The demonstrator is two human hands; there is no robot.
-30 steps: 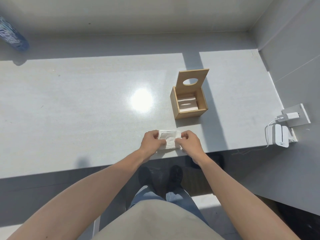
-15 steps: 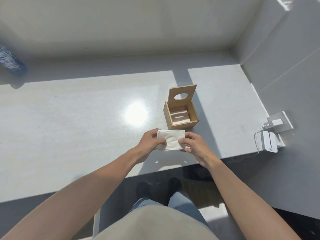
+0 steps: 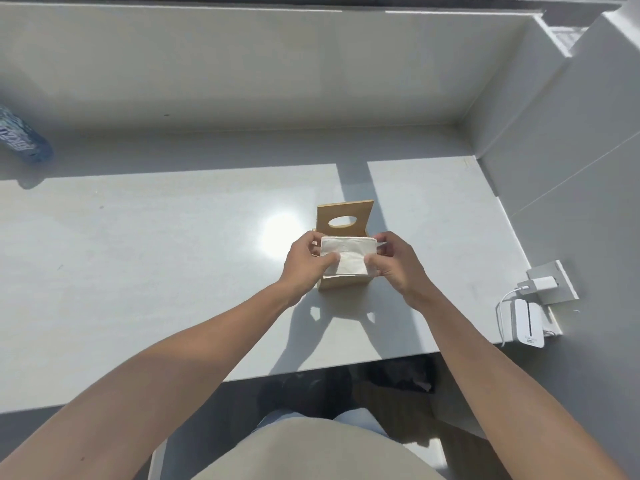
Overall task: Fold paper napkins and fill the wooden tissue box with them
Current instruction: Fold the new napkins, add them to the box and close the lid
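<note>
A folded white paper napkin [image 3: 346, 255] hangs right over the mouth of the wooden tissue box [image 3: 341, 283], held at both ends. My left hand [image 3: 304, 261] pinches its left side and my right hand [image 3: 394, 263] pinches its right side. The box stands on the grey counter [image 3: 173, 271] with its lid [image 3: 344, 218], which has an oval hole, tipped up at the back. The napkin and my hands hide the inside of the box.
A blue patterned bottle [image 3: 22, 140] lies at the far left near the back wall. At the right edge a white charger [image 3: 540, 284] sits in a wall socket, with a white device [image 3: 526, 322] below it. A wall closes the right side.
Both hands have carried the folded napkin from the counter's near edge forward until it sits above the open box. The head has tilted, so the box appears nearer the centre.
</note>
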